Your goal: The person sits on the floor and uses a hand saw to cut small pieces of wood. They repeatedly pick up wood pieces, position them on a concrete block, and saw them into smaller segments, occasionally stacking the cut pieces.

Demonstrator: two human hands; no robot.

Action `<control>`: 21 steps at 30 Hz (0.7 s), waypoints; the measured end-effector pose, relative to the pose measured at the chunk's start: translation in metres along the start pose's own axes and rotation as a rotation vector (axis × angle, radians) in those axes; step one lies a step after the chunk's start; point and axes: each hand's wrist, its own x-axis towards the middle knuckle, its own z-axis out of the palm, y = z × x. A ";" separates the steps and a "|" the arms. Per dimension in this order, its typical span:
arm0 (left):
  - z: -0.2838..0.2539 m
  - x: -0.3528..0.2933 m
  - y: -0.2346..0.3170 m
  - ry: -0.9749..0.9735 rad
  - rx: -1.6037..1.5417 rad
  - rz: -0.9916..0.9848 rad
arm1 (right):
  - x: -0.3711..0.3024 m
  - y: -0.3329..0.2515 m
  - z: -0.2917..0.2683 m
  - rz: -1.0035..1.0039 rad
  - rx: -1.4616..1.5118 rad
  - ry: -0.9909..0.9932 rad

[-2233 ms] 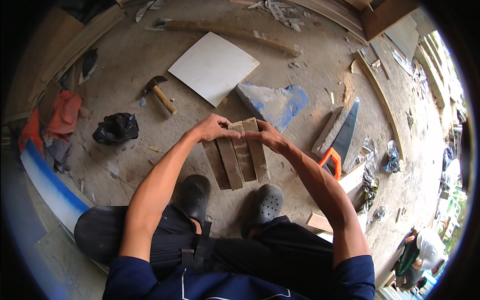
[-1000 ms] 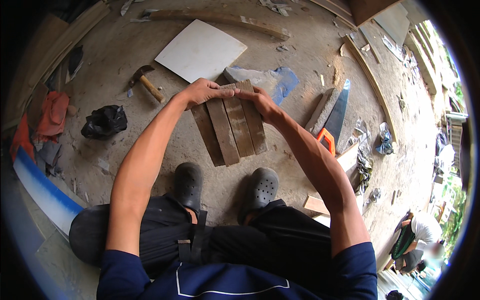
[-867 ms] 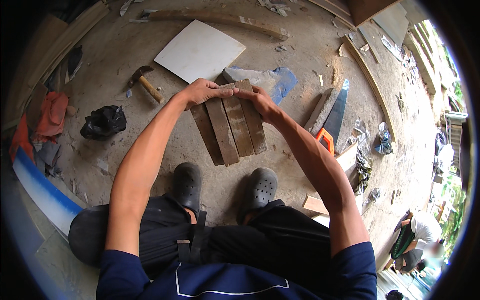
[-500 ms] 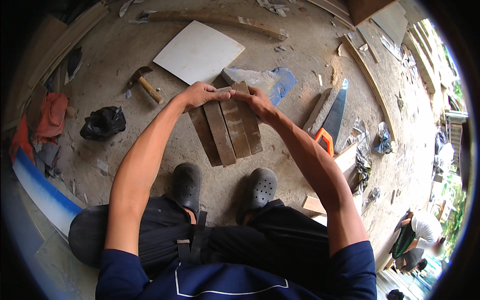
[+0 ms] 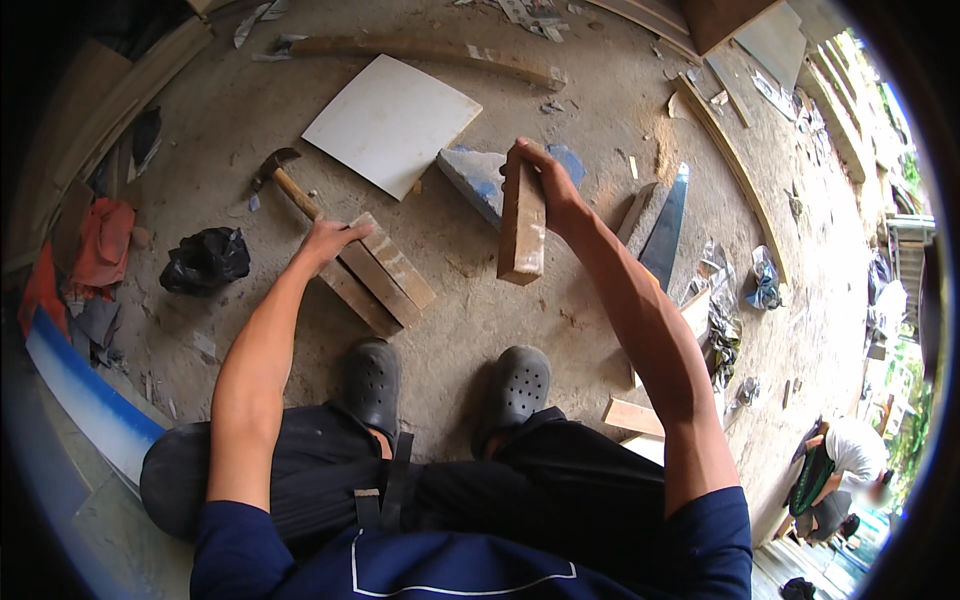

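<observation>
My right hand (image 5: pixel 556 186) is closed round the far part of a brown wooden block (image 5: pixel 522 235), which it holds over the floor in front of me. My left hand (image 5: pixel 330 242) grips the far end of a couple of wooden blocks (image 5: pixel 385 283) lying side by side, its thumb stretched over the top; the fingers beneath are mostly hidden. Just beyond that hand lies a hammer (image 5: pixel 290 187), the end of its wooden handle close to my knuckles. Behind the right-hand block, a grey stone slab with blue patches (image 5: pixel 475 180) rests on the floor, partly covered.
A white square board (image 5: pixel 392 120) lies ahead, with a long timber (image 5: pixel 430 50) beyond it. To the right are a handsaw (image 5: pixel 668 230) and a long wood strip (image 5: pixel 740 170). A black plastic bag (image 5: pixel 206 262) sits at left. Another person (image 5: pixel 850 460) bends at far right.
The blocks that both hands held together are now apart. My right hand has carried one to the right; my left has moved the others left and nearer to me.
</observation>
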 end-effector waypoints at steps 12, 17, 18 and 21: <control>0.025 0.000 0.029 0.454 0.157 0.416 | -0.001 -0.019 0.013 0.008 0.297 0.069; 0.054 -0.048 0.166 0.114 -0.595 0.629 | 0.011 -0.028 0.019 -0.376 0.406 0.376; 0.059 -0.056 0.178 0.097 -0.754 0.609 | 0.006 -0.034 0.028 -0.443 0.392 0.479; 0.075 -0.074 0.206 0.038 -1.171 0.549 | -0.008 -0.047 0.046 -0.590 0.486 0.567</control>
